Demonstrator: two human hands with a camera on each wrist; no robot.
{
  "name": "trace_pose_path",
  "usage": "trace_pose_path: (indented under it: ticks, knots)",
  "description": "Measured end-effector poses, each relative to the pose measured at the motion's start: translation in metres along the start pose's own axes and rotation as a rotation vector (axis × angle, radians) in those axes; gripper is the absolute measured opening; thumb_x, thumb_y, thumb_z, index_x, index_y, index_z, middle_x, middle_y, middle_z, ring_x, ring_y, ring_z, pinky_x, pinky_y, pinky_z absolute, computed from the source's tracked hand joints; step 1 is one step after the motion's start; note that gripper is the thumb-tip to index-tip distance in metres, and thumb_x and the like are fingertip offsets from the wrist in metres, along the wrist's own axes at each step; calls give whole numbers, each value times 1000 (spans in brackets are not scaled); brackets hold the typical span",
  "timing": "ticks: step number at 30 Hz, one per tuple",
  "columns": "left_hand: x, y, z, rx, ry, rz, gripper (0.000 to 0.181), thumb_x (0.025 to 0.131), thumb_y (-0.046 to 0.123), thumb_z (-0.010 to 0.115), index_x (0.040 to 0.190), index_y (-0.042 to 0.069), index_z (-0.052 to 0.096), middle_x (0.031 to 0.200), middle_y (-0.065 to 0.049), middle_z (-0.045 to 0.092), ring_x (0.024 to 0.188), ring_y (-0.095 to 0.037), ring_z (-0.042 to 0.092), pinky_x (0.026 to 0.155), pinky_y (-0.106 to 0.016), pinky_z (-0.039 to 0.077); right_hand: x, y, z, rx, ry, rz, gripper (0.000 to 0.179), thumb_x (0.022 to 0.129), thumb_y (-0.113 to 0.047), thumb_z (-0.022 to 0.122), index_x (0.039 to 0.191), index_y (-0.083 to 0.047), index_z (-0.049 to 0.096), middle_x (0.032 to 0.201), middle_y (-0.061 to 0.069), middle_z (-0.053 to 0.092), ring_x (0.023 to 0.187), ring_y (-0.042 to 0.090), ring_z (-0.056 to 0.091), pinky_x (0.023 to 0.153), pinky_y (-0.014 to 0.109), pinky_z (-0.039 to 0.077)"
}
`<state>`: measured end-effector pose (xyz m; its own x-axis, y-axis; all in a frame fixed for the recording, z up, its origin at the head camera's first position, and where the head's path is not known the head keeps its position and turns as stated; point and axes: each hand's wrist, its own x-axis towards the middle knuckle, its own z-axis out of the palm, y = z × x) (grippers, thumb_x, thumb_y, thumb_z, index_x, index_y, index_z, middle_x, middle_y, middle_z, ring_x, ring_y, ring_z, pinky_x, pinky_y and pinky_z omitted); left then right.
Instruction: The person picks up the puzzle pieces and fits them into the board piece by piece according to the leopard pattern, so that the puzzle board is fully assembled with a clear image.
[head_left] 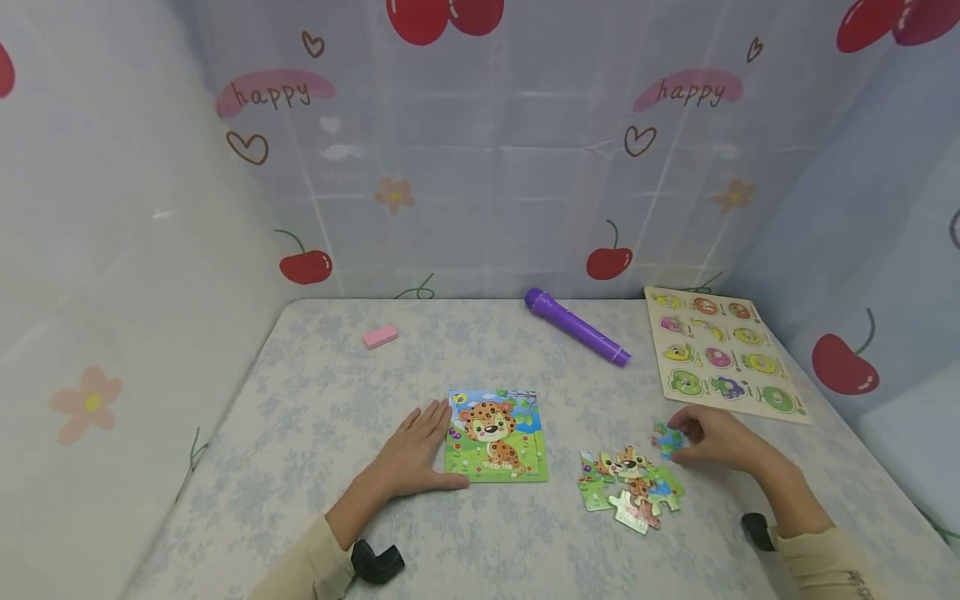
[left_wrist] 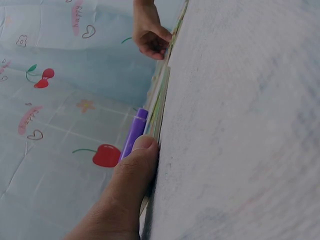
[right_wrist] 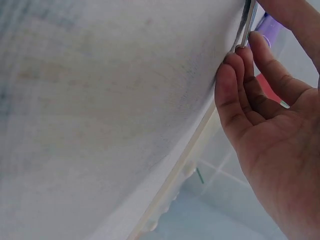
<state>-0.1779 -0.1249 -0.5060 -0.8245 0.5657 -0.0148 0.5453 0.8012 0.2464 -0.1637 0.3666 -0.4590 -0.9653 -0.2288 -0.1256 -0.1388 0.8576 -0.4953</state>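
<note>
A square leopard puzzle board [head_left: 497, 436] lies flat on the table in the head view. Along its left side rests my left hand [head_left: 411, 454], fingers straight, with the thumb at the lower left corner. My right hand [head_left: 722, 439] pinches a blue and green jigsaw piece [head_left: 667, 441] between thumb and fingers, close over the table. The right wrist view shows that piece [right_wrist: 247, 25] nearly edge-on at the fingertips. Left of the right hand lies a cluster of jigsaw pieces [head_left: 597, 493] with parts of a leopard, one of them pale and glossy.
Behind the pieces a purple toy microphone [head_left: 577, 327] lies at a slant. A wooden fruit puzzle board [head_left: 723, 354] sits at the back right, and a pink eraser-like block [head_left: 381, 336] at the back left. Printed curtains [head_left: 465, 150] enclose the table.
</note>
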Motion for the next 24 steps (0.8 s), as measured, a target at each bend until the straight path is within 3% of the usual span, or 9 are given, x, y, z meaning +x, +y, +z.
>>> trace_pose_path:
  ticks: [24]
  knots:
    - [2,-1,2,4,-5,-13,120,75,85,49,157,6,12,165,-8,8,153,-24,10,124,-47,15,0,-1,-2,29,3,-29,41,68,-21,87,100,-2,67,87,2,61,76,9,51,64,21,47]
